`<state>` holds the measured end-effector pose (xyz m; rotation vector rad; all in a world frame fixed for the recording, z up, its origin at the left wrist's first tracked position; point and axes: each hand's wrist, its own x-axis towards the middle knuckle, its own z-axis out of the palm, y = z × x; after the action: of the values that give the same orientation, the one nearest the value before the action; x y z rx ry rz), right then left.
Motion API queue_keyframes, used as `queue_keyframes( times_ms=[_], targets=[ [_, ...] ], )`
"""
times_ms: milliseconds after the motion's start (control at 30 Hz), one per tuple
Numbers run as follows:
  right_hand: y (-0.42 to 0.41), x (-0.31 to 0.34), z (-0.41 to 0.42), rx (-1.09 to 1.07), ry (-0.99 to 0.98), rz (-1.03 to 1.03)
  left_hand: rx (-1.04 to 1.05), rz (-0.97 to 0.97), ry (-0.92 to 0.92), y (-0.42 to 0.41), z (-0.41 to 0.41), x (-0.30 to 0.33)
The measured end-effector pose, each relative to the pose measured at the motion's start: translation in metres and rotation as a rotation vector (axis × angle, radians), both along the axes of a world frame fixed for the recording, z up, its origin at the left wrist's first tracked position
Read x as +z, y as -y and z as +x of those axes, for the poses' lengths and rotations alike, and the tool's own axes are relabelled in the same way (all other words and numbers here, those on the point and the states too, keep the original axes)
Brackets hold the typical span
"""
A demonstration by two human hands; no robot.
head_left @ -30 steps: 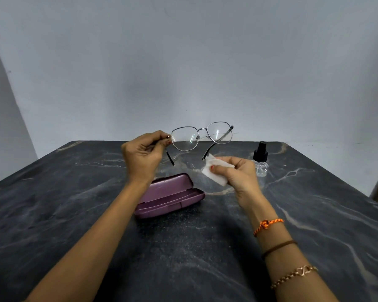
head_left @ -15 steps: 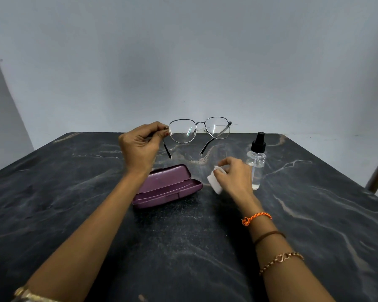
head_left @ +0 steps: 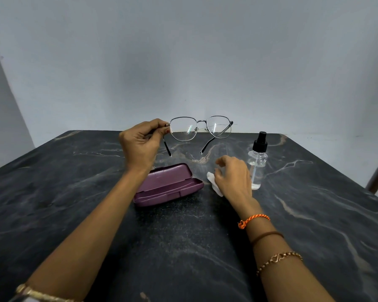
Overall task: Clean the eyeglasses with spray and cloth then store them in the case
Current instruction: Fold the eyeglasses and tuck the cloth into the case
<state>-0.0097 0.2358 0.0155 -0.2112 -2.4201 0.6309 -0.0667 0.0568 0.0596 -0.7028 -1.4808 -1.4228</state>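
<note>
We see the left hand [head_left: 140, 142] pinching thin metal-framed eyeglasses [head_left: 200, 128]; right hand [head_left: 232, 176] loosely spread over white cloth [head_left: 213, 184] (purple hard case [head_left: 168, 185] open, awaiting).

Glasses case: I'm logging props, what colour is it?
The case is purple, clearest in the head view.

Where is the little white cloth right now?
The white cloth lies on the dark marble table, under the right hand, between the purple glasses case and the spray bottle.
</note>
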Motion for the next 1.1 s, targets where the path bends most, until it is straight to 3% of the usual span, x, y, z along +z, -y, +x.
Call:
queue_keyframes(
  times_ms=[133, 233, 400, 467, 867, 1100],
  targets=[
    [0.010, 0.012, 0.004, 0.036, -0.292, -0.152, 0.007, -0.023, -0.022, 0.000, 0.001, 0.000],
    [0.016, 0.024, 0.009, 0.037, -0.389, -0.301, -0.003, -0.034, -0.032, 0.000, 0.001, 0.001],
    [0.020, 0.036, 0.012, 0.182, -0.396, -0.985, -0.024, -0.044, -0.043, -0.003, 0.004, 0.001],
    [0.017, 0.039, 0.012, 0.214, -0.406, -1.115, -0.029, -0.069, -0.049, -0.004, 0.006, 0.001],
    [0.013, 0.046, 0.010, 0.342, -0.489, -1.377, 0.004, -0.194, -0.097, -0.005, 0.011, 0.001],
    [0.007, 0.050, 0.013, 0.389, -0.408, -1.575, 0.015, -0.244, -0.118, -0.002, 0.012, 0.002]
  ],
)
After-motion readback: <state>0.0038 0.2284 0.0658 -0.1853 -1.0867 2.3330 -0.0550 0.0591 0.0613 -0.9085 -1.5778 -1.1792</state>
